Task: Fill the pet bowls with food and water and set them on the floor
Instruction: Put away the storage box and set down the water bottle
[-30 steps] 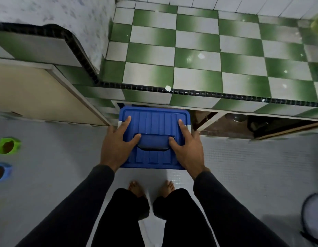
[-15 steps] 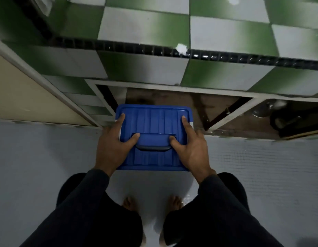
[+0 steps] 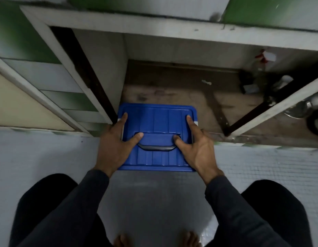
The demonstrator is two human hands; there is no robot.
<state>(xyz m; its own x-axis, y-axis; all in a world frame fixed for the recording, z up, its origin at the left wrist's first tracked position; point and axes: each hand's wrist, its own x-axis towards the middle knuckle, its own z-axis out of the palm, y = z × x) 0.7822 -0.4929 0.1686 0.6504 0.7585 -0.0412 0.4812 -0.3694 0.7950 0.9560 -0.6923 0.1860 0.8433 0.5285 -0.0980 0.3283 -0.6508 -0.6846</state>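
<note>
- The lidded box sits at the front edge of the open cabinet, half over the floor.
- The left hand lies on the lid's left side, the right hand on its right; the lid handle lies between the thumbs.
- A spray bottle stands at the cabinet's far right, behind the box.
- Both bare feet are on the floor, nearer than the box.

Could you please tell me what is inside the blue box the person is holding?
That cannot be seen: the closed blue lid with its dark handle covers the blue box. The left hand and right hand hold its sides.
</note>
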